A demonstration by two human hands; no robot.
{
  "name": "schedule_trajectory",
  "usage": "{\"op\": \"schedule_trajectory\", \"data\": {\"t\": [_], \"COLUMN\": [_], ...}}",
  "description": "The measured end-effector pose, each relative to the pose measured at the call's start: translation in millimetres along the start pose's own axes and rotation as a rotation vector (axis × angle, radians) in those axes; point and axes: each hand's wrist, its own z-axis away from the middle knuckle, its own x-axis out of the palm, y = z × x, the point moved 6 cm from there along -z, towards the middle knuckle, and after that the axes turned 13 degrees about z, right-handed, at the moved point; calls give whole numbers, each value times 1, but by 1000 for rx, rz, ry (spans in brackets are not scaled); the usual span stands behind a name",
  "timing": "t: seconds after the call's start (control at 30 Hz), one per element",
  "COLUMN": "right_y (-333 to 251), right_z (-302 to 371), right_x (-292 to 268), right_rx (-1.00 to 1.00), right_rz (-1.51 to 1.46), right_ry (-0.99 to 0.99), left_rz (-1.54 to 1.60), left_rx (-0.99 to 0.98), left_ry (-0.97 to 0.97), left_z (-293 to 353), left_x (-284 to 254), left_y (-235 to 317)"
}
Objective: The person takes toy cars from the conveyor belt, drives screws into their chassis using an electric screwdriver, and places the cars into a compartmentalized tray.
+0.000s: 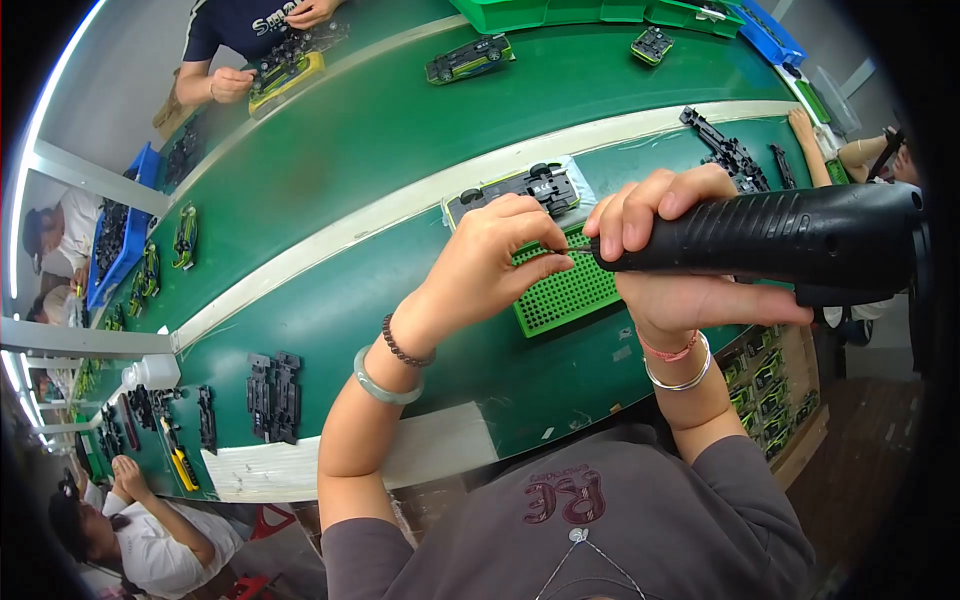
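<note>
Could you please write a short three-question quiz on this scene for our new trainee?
1. True or false: the right grip holds the black power tool.
2. Choose one: what colour is the dotted tray on the bench?
a) red
b) green
c) white
3. Short answer: which part of the tool is the left grip nearest to?

Key:
1. True.
2. b.
3. The thin metal tip; whether the fingers actually pinch it is too small to tell.
</note>
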Motion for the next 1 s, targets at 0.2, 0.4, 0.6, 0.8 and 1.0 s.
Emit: {"op": "schedule_trajectory", "data": {"t": [0.2,0.4,0.6,0.8,1.0], "right_y": [-3,-6,3,57,108], "right_z": [0,-3,-10,-25,-20], "right_x": [2,2,7,27,41], "right_rx": [-14,-6,-5,296,268], "right_rz": [-50,-46,-50,276,256], "right_ry": [-3,34,39,68,-16], "left_rz": [68,157,49,-535,-475], "left_rx": [7,-4,21,-195,-377], "left_ry": [48,104,71,-38,-100], "left_z": [-1,-1,-2,14,29], "left_x": [2,1,-5,-67,-67], "left_y": [0,-4,6,-5,-48]}}
